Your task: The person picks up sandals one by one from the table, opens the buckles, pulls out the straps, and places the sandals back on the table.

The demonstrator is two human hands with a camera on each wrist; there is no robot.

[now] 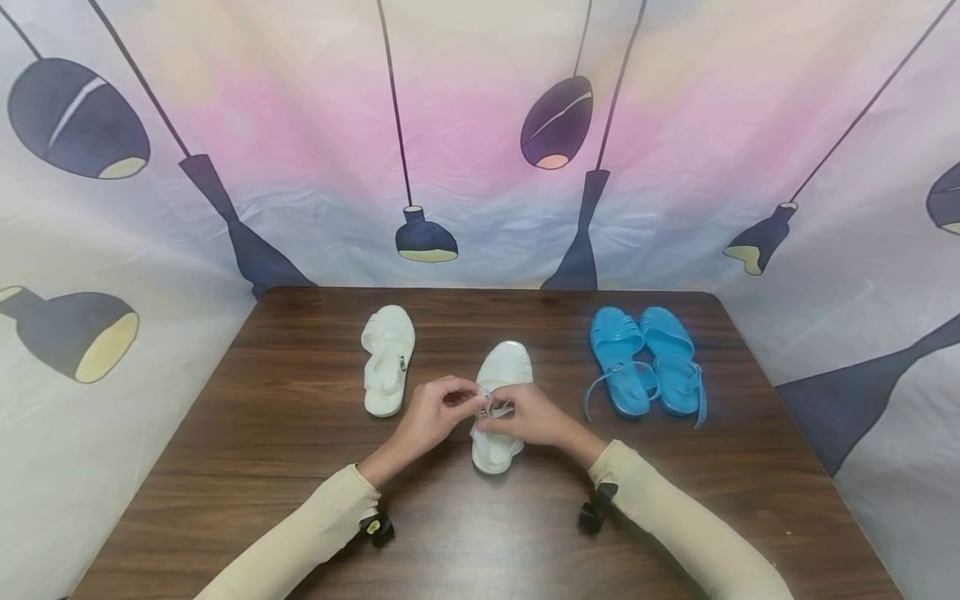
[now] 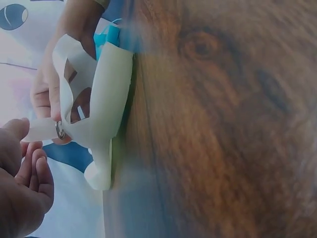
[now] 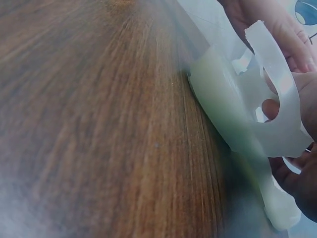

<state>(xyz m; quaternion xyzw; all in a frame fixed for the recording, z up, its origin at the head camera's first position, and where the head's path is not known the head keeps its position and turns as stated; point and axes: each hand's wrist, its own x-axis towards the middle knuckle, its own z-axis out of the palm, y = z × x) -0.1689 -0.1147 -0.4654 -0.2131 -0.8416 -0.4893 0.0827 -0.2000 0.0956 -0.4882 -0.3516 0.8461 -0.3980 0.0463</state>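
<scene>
The left hand (image 1: pixel 438 410) pinches the free end of the strap (image 2: pixel 42 130) between thumb and fingers. The right hand (image 1: pixel 528 414) grips the same strap at the buckle (image 2: pixel 60 130), with thumb and fingers curled about it. The two hands meet directly above the sandal; in the left wrist view, the strap end extends from the buckle to the left thumb.

The sandal (image 1: pixel 507 363) is white and rests sole down at the middle of the desk (image 1: pixel 480 533), toe pointing away from the person. Its rear strap stands up in a loop above the heel.

A second white sandal (image 1: pixel 388 358) lies to the left and slightly farther back, apart from the first, toe also pointing away; a small metal buckle shows on its right side. Two blue sandals (image 1: pixel 628 390) stand side by side on the right, near the rear edge of the desk, their straps hanging out at the sides.

Each sleeve (image 1: pixel 300 533) is cream, with a black device (image 1: pixel 378 528) at the cuff. Behind the desk hangs a backdrop (image 1: pixel 480 125) printed with dark lamps.
</scene>
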